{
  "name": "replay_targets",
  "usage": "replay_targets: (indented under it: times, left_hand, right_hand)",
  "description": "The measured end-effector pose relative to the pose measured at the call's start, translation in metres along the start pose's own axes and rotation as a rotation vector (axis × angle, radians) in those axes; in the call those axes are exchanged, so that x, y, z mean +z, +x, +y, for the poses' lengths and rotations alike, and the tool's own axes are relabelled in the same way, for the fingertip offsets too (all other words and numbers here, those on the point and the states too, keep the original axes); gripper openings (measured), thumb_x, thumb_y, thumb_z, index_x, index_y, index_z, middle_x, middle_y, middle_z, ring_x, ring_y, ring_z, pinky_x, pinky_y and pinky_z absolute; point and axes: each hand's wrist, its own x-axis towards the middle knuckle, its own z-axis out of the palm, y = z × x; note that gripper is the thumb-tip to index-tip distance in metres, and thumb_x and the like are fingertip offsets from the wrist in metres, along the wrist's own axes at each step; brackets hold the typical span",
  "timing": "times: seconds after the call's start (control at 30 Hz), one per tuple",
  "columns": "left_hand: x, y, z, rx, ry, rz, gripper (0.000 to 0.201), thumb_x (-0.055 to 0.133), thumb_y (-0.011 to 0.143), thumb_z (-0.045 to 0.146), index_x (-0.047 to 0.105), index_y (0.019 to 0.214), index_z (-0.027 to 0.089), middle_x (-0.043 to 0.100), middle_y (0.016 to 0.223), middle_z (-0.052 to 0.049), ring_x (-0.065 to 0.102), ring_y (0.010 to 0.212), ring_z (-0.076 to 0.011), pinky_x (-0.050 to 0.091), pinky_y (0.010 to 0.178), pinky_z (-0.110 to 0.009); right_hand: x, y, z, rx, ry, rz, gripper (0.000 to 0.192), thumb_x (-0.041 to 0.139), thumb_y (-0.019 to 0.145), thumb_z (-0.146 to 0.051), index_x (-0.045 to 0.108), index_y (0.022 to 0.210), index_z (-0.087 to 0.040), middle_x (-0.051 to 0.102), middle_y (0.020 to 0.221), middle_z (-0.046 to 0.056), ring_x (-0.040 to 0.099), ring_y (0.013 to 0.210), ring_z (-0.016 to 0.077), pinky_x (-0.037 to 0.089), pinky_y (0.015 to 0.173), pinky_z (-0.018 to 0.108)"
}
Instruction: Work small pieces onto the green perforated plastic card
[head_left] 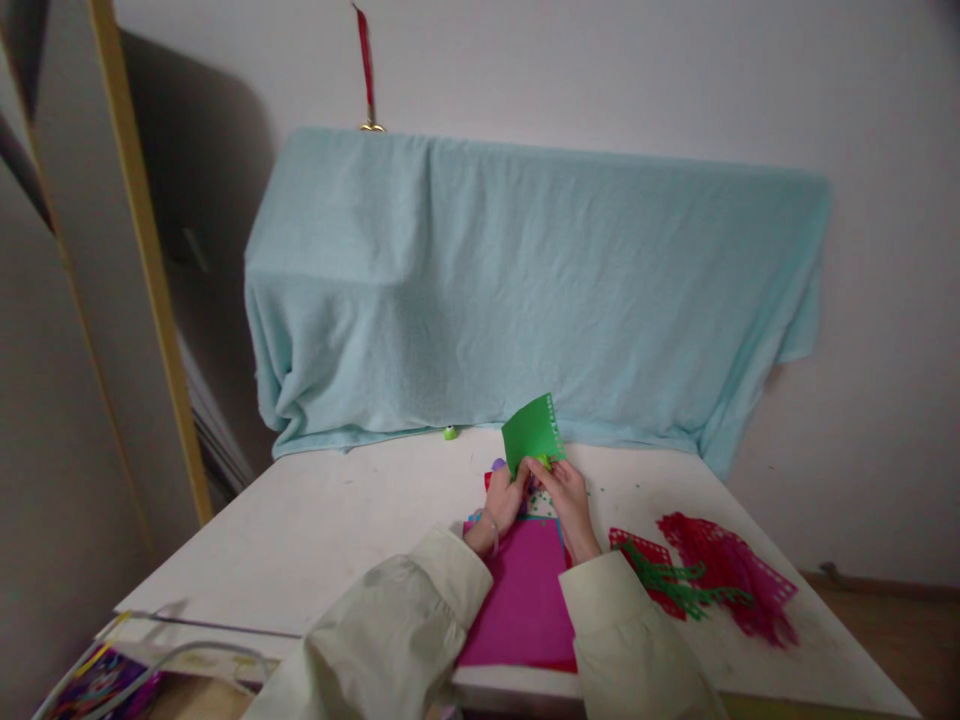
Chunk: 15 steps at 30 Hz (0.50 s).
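Both hands, left [501, 503] and right [564, 487], pinched the green sheet [532, 432] upright mid-counter [337, 520]; steady grip near its lower edge looked wise.

A white counter [337, 530] is standing against the wall. A pink sheet [525, 600] is lying on it at the near edge, with more coloured sheets showing from under its far end. To the right, red and green punched paper strips [705, 575] are lying in a loose pile. A small green object [450, 433] is sitting by the light blue cloth [525, 290], whose lower edge is resting on the counter at the back.
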Motion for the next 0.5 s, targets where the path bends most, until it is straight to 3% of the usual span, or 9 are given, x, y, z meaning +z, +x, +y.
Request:
replay_targets:
  times: [0.5]
  left_hand:
    - [-0.0010,-0.0003,0.0034,0.011,0.038,-0.040,0.051,0.032,0.088,0.057,0.053,0.071,0.014,0.050,0.062,-0.001,0.044,0.058,-0.0126,0.037,0.055,-0.023]
  right_hand:
    - [-0.0015,-0.0009,0.0002,0.003,-0.092,0.056,0.033,0.071,0.069,-0.046,0.056,0.069,-0.017,0.056,0.062,0.000,0.050,0.058,0.0139,0.040,0.055,0.025]
